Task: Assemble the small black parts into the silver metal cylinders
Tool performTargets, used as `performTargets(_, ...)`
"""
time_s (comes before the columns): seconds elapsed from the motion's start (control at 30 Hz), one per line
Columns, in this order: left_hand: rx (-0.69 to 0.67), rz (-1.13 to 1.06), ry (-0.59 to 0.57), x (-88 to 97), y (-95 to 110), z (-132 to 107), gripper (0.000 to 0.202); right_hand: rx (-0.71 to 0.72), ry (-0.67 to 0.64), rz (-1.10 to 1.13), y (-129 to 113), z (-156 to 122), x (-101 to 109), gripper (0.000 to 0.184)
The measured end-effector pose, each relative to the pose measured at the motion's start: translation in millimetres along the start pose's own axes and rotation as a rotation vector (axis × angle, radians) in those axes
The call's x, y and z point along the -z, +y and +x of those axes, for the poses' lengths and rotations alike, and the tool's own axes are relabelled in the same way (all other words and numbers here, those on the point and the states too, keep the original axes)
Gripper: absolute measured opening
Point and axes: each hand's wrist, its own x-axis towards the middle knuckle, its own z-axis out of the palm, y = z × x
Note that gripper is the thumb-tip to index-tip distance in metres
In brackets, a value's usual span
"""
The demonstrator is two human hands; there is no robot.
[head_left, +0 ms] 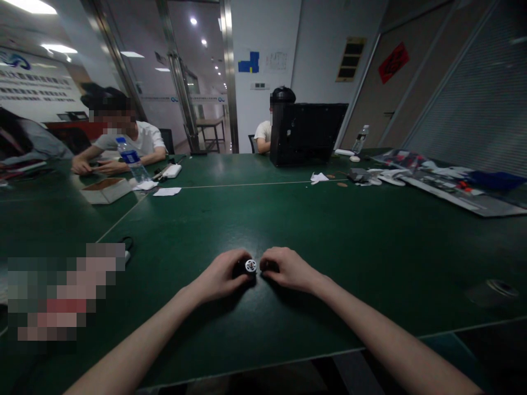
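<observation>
My left hand point(222, 274) rests on the green table point(288, 219) with its fingers curled round a small black round part point(247, 267) that has a silver hub facing up. My right hand point(288, 269) lies just to the right of it, fingers bent inward and pinched on something dark that I cannot make out. The two hands almost touch at the part, near the front middle of the table.
A person in white sits at the far left behind a water bottle point(132, 160) and an open box point(106, 190). Another person sits behind a black monitor point(307, 133). Papers and flat parts point(444, 181) lie at the right. A blurred patch covers the near left.
</observation>
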Motion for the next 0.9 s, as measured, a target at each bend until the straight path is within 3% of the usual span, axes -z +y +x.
performTargets(0.13,-0.004,-0.003,-0.003,1.5,1.2,-0.5,0.022,-0.007,-0.011,-0.002,1.2,0.6,-1.1,0.008)
performTargets(0.4,0.009,0.009,-0.014,0.6,0.8,0.1,0.024,-0.021,0.004,0.203,6.5,1.8,-6.1,0.015)
performTargets(0.9,0.008,0.016,-0.015,2.2,3.0,-0.5,0.024,0.018,-0.028,0.095,1.1,1.7,-1.8,0.021)
